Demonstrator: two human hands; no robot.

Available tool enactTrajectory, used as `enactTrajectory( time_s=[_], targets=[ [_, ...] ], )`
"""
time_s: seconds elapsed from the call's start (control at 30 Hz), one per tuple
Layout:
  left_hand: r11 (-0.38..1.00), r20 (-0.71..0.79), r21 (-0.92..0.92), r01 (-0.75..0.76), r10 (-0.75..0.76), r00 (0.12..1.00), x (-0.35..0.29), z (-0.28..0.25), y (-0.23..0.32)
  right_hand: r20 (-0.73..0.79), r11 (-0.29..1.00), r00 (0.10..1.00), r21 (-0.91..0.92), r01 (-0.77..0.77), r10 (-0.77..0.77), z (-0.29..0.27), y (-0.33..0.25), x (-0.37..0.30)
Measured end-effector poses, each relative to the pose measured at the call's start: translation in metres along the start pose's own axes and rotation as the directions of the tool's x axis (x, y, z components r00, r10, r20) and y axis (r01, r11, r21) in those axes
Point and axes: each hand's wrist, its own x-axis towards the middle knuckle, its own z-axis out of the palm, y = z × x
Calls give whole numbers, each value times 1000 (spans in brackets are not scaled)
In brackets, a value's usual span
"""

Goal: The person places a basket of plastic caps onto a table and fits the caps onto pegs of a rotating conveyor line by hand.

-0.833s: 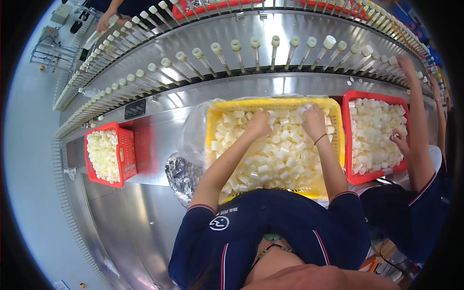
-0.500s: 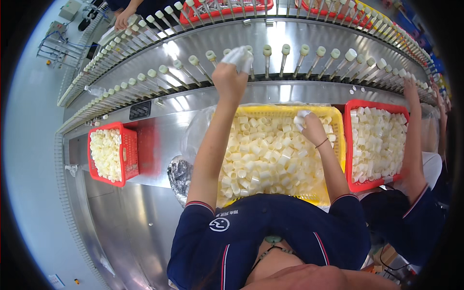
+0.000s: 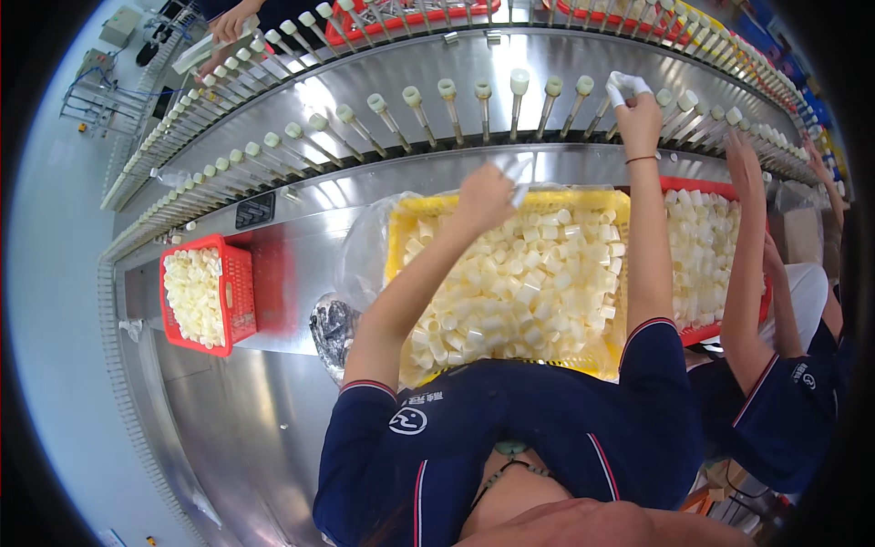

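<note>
My right hand (image 3: pixel 638 114), its fingertips in white covers, is raised at the front row of upright metal pegs. Its fingers are closed around a pale cap at a peg's top, and they mostly hide it. Over the back edge of the yellow basket (image 3: pixel 395 242) is my left hand (image 3: pixel 489 196). Its white-covered thumb and finger are apart, slightly blurred, with nothing visible between them. Short cream-coloured plastic caps (image 3: pixel 519 292) fill the basket inside a clear plastic liner. Similar caps (image 3: pixel 447 88) sit on the neighbouring pegs.
A red basket of caps (image 3: pixel 239 292) stands left on the metal bench; another red basket (image 3: pixel 702 187) is at the right. Beside it, a co-worker's arm (image 3: pixel 747 228) reaches toward the pegs. Another person's hand (image 3: pixel 235 20) is at the far left, behind a second peg row.
My right hand has risen from the caps in the yellow basket to a peg. My left hand has come down from a peg toward the basket. The pegs have shifted.
</note>
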Motion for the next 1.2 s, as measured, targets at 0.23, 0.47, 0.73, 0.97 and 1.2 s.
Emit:
enactTrajectory(
  time_s=[0.23,0.47,0.73,0.97,1.2],
  targets=[
    [947,577,128,295,-313,754,-68,71,-2,-117,981,974,18,195,-192,-11,-3,-57],
    [923,666,200,329,-374,645,-70,88,3,690,954,723,-216,210,-2,1,38,-198],
    [922,567,73,381,-352,745,-76,75,-1,523,990,851,141,-26,-52,-1,13,-195],
    [864,287,-104,493,-449,846,-63,20,-14,261,863,965,485,-144,14,28,-23,-162],
    [950,-258,-27,310,-306,916,-27,-54,-65,-83,937,995,337,88,-64,57,-83,-55]
  ],
)
